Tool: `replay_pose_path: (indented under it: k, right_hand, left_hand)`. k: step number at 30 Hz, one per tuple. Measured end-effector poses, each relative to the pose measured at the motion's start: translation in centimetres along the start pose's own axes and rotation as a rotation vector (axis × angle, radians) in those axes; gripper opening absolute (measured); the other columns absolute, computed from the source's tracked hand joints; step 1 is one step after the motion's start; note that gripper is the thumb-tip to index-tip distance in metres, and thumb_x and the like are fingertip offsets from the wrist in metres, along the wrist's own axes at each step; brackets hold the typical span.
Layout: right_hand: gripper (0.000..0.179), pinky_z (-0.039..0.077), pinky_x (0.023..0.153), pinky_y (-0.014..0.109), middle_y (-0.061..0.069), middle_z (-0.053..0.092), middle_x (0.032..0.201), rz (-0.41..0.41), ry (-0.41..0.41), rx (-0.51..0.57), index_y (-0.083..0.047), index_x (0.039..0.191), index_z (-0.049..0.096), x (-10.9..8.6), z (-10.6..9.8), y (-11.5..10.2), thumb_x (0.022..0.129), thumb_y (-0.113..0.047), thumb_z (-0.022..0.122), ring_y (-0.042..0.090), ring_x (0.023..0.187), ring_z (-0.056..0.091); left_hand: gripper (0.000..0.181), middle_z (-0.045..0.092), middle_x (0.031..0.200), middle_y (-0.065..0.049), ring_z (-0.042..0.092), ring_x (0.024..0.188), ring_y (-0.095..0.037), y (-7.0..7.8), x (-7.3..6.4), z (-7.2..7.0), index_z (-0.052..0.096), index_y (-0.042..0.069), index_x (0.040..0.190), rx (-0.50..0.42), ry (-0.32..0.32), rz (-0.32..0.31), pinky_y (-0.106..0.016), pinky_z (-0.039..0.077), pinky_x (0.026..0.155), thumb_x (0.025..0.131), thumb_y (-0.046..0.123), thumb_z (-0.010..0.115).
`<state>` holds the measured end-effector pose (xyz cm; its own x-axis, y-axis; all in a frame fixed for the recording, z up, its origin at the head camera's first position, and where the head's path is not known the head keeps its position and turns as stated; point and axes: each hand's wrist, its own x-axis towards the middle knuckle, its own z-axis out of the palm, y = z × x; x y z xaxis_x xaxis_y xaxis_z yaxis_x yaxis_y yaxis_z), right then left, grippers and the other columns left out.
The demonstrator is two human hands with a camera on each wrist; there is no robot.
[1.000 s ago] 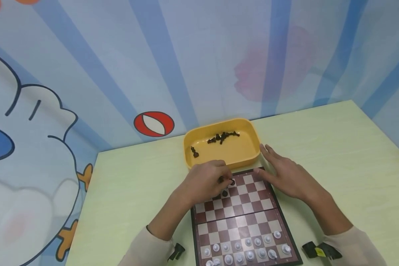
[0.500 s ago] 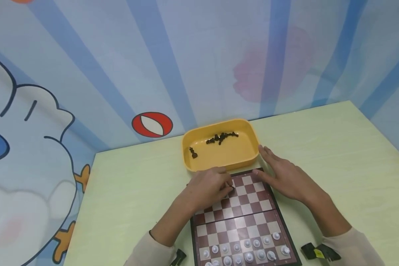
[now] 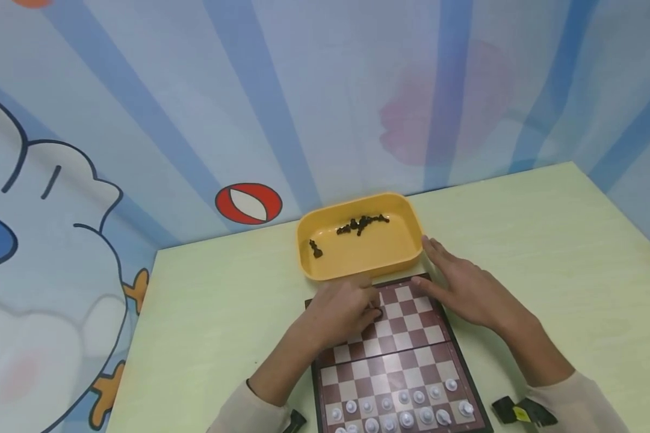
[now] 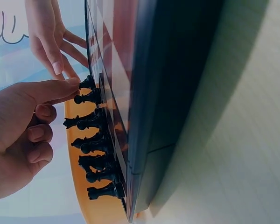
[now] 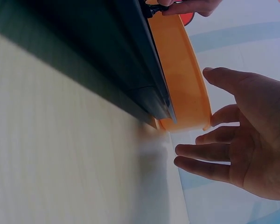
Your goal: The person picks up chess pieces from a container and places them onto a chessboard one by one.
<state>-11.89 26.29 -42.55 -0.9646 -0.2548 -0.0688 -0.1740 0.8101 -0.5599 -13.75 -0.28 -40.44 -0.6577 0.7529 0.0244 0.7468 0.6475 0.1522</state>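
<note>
My left hand [image 3: 342, 310] is over the far left part of the brown-and-white chessboard [image 3: 394, 364], hiding the squares under it. Between thumb and index finger it pinches a black chess piece [image 4: 87, 82], whose top the fingertips cover; its base is right at the board. Beside it, black chessmen stand in two rows, among them a pawn [image 4: 87, 97] and a rook [image 4: 105, 191]. My right hand [image 3: 466, 290] has its fingers extended, near the board's far right corner and the yellow tray [image 3: 376, 255].
Several black pieces [image 3: 362, 224] lie in the tray behind the board, and another black piece [image 3: 316, 249] lies at its left side. White chessmen [image 3: 406, 418] stand in two rows on the near side. A printed wall backdrop [image 3: 346, 108] rises behind the table [image 3: 222, 294].
My left hand has moved slightly toward the near side with the black chess piece, from the far edge to a square nearer me. The right hand stays in place.
</note>
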Motion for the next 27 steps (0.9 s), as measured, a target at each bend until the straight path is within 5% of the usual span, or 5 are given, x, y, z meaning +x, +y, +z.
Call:
replay_pose_path:
  k: [19, 27]
  right_hand:
    - [0.089, 0.041, 0.115, 0.07, 0.02, 0.022, 0.175, -0.009, 0.004, 0.0, -0.01, 0.171, 0.015, -0.3, 0.2, 0.1, 0.107, -0.058, 0.054, 0.051, 0.151, 0.039]
    - [0.088, 0.041, 0.115, 0.07, 0.02, 0.022, 0.175, -0.016, 0.0, -0.006, -0.01, 0.171, 0.014, -0.2, 0.1, 0.4, 0.107, -0.054, 0.056, 0.051, 0.151, 0.039]
  left_hand:
    - [0.012, 0.073, 0.095, 0.011, 0.062, 0.078, -0.001, 0.4, -0.1, 0.4, 0.079, 0.022, 0.103, 0.022, -0.005, 0.021, -0.014, 0.046, 0.063, 0.097, 0.032, 0.08]
    - [0.022, 0.077, 0.102, 0.008, 0.065, 0.084, -0.002, 0.1, -0.3, -0.4, 0.079, 0.019, 0.114, -0.089, -0.046, -0.045, -0.017, 0.053, 0.072, 0.102, 0.036, 0.073]
